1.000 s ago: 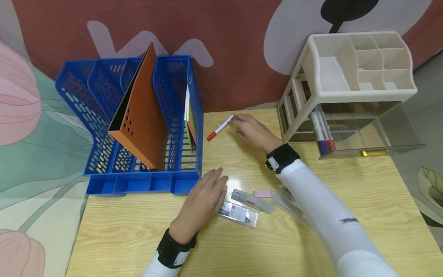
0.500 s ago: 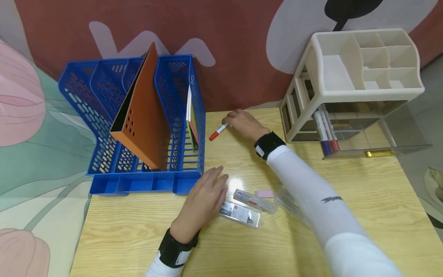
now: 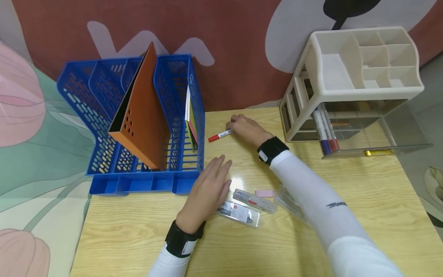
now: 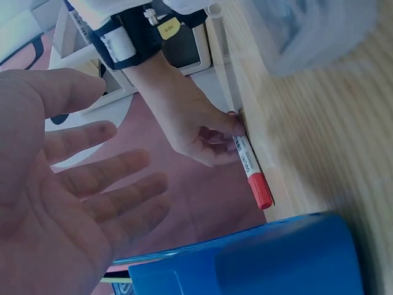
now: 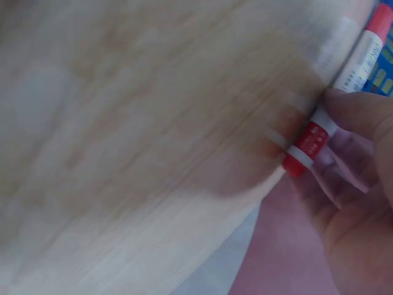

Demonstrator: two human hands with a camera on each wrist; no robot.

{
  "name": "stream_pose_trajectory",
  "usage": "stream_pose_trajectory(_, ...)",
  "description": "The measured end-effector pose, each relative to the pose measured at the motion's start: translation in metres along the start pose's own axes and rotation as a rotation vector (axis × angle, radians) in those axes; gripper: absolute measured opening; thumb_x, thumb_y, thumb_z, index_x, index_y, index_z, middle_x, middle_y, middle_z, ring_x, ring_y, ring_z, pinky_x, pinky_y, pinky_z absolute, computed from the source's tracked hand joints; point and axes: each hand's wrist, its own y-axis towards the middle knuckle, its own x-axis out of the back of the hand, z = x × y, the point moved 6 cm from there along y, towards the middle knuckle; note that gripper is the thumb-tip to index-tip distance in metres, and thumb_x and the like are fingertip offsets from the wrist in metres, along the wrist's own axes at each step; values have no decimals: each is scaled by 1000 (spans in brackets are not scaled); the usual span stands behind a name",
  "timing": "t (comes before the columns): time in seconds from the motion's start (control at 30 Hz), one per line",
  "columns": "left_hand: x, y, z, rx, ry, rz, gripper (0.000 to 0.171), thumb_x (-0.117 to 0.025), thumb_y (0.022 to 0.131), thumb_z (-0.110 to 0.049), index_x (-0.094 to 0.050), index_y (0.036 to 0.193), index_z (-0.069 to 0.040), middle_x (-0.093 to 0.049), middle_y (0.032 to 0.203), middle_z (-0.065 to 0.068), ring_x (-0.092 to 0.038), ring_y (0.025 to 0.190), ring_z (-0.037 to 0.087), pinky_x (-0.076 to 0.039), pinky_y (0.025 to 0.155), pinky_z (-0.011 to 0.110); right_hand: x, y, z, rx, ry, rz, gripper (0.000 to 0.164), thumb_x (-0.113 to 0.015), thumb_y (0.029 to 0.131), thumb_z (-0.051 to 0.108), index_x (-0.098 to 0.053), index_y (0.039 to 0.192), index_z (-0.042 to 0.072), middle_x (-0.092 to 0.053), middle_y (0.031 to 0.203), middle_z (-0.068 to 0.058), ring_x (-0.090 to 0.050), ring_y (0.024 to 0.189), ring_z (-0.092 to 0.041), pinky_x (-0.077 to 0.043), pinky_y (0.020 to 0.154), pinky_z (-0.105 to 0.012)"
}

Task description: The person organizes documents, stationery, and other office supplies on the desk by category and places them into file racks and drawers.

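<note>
A white whiteboard marker with a red cap (image 3: 220, 135) is at the back of the table. My right hand (image 3: 246, 129) pinches its rear end; in the right wrist view the thumb (image 5: 355, 110) lies across the barrel and the fingers are partly behind it. The red cap (image 4: 260, 190) points toward the blue file rack (image 3: 180, 154). My left hand (image 3: 207, 188) has its fingers spread and holds nothing. It is beside the rack's front corner, over the left end of a clear pencil-lead case (image 3: 240, 214).
Another clear case (image 3: 255, 201), a pink eraser (image 3: 264, 193) and a clear box (image 3: 288, 202), partly under the right sleeve, lie in front. An orange folder (image 3: 143, 115) leans in the rack. At right stands a white organizer (image 3: 337, 73) with its clear drawer (image 3: 380, 148) pulled out, holding markers (image 3: 325, 130).
My right hand reached over the marker, took hold of its rear end and turned it slightly, drawing it a little nearer. My left hand shifted slightly forward and right.
</note>
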Motion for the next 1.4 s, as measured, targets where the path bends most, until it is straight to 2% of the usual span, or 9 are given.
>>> stream_pose_trajectory(0.2, -1, 11, 3, 19, 2, -23, 57, -66, 100, -25, -48, 150, -3, -47, 156, 23, -47, 145, 39, -41, 119, 50, 4, -14, 4, 3, -2, -15, 26, -68, 95, -2, -75, 117, 11, -70, 109, -9, -65, 99, -26, -56, 89, -36)
stream_pose_trajectory(0.43, 1, 23, 6, 23, -1, -67, 60, -69, 98, -21, -46, 150, -1, -48, 154, 25, -48, 143, 43, -40, 120, 51, 19, -37, 13, -2, 14, -60, 25, -68, 94, -4, -77, 112, 9, -71, 107, -11, -66, 97, -27, -57, 88, -37)
stream_pose_trajectory(0.67, 7, 36, 12, 131, -25, -45, 57, -69, 99, -20, -49, 149, -2, -48, 154, 24, -45, 145, 42, -37, 122, 50, 30, -70, 23, -16, -24, -82, 23, -68, 94, -4, -76, 112, 7, -70, 105, -13, -66, 94, -30, -58, 83, -39)
stream_pose_trajectory(0.77, 7, 39, 13, 144, -24, -37, 53, -70, 99, -19, -53, 146, -1, -52, 151, 24, -48, 143, 40, -39, 121, 49, 35, -82, 30, -13, -41, -106, 21, -69, 93, -3, -76, 110, 6, -70, 104, -13, -66, 93, -31, -59, 81, -39)
stream_pose_trajectory(1.0, 2, 41, 2, 78, -39, -42, 28, -64, 101, -8, -70, 127, 1, -70, 124, 17, -70, 115, 28, -60, 95, 37, 43, -110, 46, 0, -81, -158, 16, -73, 91, 0, -76, 105, 6, -69, 99, -12, -63, 85, -30, -57, 72, -37)
stream_pose_trajectory(1.13, 0, 41, -4, 29, -17, -57, 22, -62, 101, -4, -73, 120, 0, -72, 117, 14, -71, 108, 25, -61, 93, 35, 45, -125, 51, -6, -76, -191, 15, -74, 91, 2, -76, 105, 6, -69, 99, -11, -63, 85, -29, -57, 73, -37)
stream_pose_trajectory(1.3, -2, 41, -12, -32, 27, -63, 23, -65, 97, 3, -72, 119, 1, -71, 114, 12, -68, 107, 25, -60, 93, 33, 47, -140, 56, -23, -35, -221, 15, -74, 93, 7, -76, 108, 7, -69, 101, -9, -64, 89, -28, -57, 76, -37)
stream_pose_trajectory(1.4, -2, 41, -17, -69, 47, -66, 24, -66, 95, 7, -72, 118, 1, -71, 113, 12, -68, 106, 25, -61, 92, 33, 51, -147, 60, -28, -17, -247, 15, -74, 93, 4, -77, 108, 7, -70, 102, -9, -63, 89, -27, -57, 76, -36)
